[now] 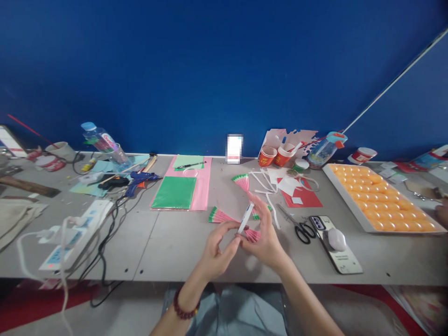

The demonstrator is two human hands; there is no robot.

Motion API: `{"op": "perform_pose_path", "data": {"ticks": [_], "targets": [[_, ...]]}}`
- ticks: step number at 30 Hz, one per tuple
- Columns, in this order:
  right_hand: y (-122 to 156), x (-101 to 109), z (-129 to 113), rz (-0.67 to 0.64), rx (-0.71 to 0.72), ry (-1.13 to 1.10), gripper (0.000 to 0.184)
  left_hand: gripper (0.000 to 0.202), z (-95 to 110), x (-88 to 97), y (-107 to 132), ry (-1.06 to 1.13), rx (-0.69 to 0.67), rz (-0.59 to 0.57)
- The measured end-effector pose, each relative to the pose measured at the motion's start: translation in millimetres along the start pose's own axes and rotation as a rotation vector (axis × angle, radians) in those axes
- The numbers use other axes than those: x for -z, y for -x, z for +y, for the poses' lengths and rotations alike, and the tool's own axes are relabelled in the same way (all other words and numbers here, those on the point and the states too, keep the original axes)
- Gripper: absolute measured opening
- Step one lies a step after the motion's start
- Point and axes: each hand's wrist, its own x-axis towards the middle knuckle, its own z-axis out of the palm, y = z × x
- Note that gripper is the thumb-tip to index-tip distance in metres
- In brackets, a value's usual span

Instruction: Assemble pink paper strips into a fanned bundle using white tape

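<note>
- In the head view, the left hand (214,261) pinches the lower end of a narrow white piece (246,218) (its exact kind I cannot tell).
- The right hand (264,243) also grips this piece, fingers near its upper end.
- Around it, pleated pink-and-green pieces (224,215) lie on the table (171,252).

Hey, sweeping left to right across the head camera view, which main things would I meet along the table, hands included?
Power strip, blue glue gun, green packet, left hand, right hand, scissors, tray of orange balls.
</note>
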Motion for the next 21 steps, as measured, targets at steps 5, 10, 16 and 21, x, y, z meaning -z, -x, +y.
{"op": "perform_pose_path", "data": {"ticks": [5,10,16,21], "targets": [[2,5,-1,-0.107,0.122,0.152,0.095,0.020,-6,-3.1,-2,0.106,0.061,0.057],[2,11,-3,-0.136,-0.005,0.166,0.112,0.020,-16,-6.5,1,0.210,0.123,0.076],[1,9,9,-0.111,-0.086,0.037,0.113,0.020,-17,-4.6,-1,0.371,0.106,0.071],[3,8,9,-0.142,-0.053,0.142,0.098,0.018,-15,2.7,-2,0.391,0.104,0.008]]}}
